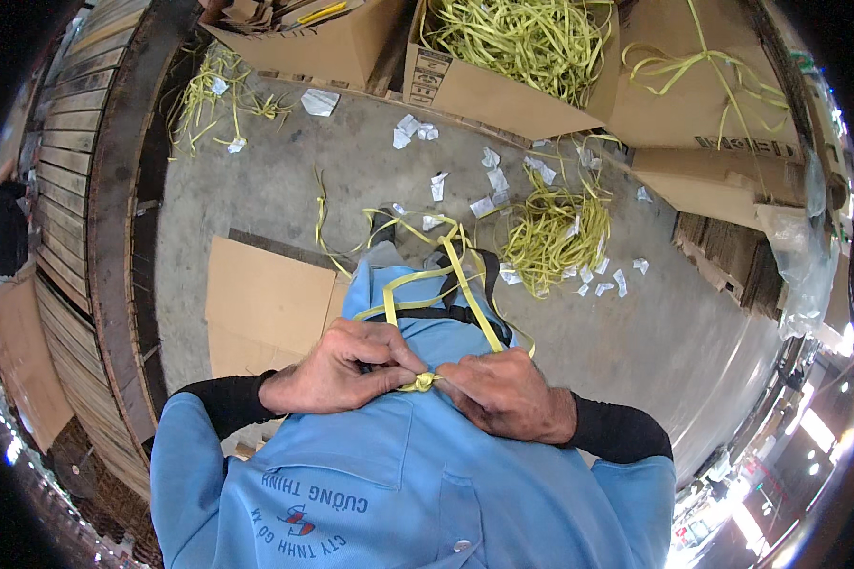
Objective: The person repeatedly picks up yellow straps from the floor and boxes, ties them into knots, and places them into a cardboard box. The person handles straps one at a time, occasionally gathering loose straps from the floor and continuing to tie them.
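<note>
Close to my chest, my left hand (346, 368) and my right hand (505, 394) pinch a yellow strap (455, 261) from both sides. Between the fingertips sits a small knot (424, 381) in it. From the knot, flat loops of the strap run forward over my legs and hang past a black belt or band (436, 314). Both hands are closed, thumbs against forefingers. The short ends inside the fingers are mostly hidden.
A cardboard box (512, 104) heaped with yellow straps stands ahead, beside another box (323, 52). A strap pile (555, 232) and paper scraps litter the concrete floor. A flat cardboard sheet (256, 303) lies left; slatted wood (71, 171) runs along the left side.
</note>
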Action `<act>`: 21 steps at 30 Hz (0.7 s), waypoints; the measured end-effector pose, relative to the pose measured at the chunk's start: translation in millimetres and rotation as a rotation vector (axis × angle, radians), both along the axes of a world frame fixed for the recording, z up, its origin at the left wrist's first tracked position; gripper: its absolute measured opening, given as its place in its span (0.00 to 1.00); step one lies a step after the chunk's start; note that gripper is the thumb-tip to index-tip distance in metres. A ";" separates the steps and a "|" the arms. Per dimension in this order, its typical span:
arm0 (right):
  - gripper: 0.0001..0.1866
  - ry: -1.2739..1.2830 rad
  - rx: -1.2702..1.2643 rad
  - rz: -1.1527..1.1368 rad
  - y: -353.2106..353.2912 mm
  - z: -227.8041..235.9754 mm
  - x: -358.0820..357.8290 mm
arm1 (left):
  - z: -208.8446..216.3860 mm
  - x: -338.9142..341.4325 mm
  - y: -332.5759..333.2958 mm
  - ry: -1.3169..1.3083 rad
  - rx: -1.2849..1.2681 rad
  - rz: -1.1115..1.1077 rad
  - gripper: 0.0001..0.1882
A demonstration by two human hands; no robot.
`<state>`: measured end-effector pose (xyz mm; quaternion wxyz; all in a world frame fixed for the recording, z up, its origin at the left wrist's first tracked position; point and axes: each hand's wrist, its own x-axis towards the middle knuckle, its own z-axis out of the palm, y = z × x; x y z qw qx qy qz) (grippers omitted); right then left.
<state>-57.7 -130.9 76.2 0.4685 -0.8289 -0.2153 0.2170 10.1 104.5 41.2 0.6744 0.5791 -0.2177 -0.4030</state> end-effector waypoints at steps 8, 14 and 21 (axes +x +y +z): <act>0.08 0.033 -0.007 0.019 4.5 -3.3 -1.8 | -9.3 0.9 1.3 0.026 -0.008 -0.040 0.03; 0.07 -0.044 -0.019 -0.139 3.1 -12.2 9.8 | -12.4 11.6 -8.4 0.017 -0.012 0.025 0.03; 0.14 -0.098 -0.029 -0.109 -15.8 -38.2 90.3 | -12.8 94.9 -33.7 -0.382 0.287 -0.143 0.13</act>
